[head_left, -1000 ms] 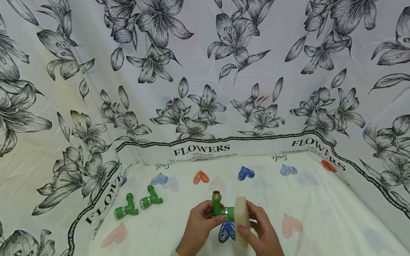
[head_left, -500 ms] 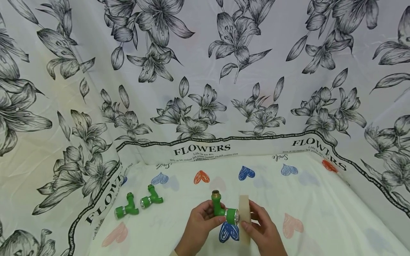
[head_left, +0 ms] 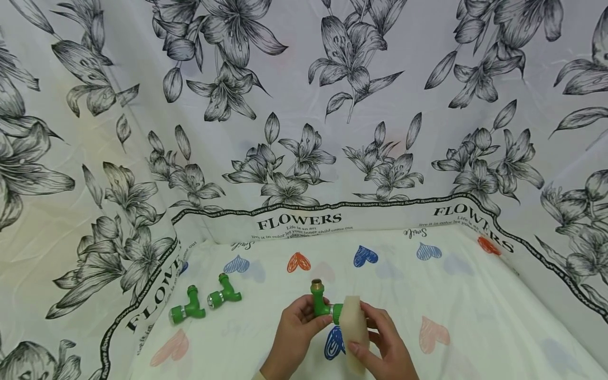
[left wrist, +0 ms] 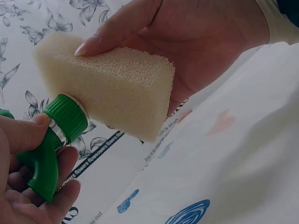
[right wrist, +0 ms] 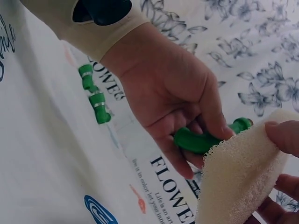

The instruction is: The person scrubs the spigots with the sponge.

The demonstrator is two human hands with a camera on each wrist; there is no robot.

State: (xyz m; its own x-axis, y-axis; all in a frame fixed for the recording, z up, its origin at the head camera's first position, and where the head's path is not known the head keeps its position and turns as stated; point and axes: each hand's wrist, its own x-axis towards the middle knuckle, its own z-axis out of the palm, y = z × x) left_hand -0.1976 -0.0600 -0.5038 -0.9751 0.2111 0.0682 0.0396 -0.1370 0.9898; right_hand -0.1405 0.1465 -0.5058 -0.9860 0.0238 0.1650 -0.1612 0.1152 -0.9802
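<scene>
My left hand (head_left: 296,330) grips a green tap (head_left: 320,302) by its body, its brass-coloured threaded end upward and its ribbed round cap toward the right. A cream sponge (head_left: 353,330) is held in my right hand (head_left: 387,343), thumb on one side and fingers on the other. In the left wrist view the sponge's flat face touches the end of the tap's cap (left wrist: 67,117). Seen from the right wrist, the sponge hides that cap, while the curved green spout (right wrist: 194,141) shows between the left hand's fingers.
Two more green taps, one nearer (head_left: 187,306) and one farther (head_left: 225,292), lie on the left of the white heart-print cloth (head_left: 266,338). A flower-print curtain (head_left: 294,105) rises behind and along both sides.
The sponge drew back rightward from the tap's cap, baring its end, then came back left against it and tilted. The left hand kept its hold, the tap shifting slightly left and up.
</scene>
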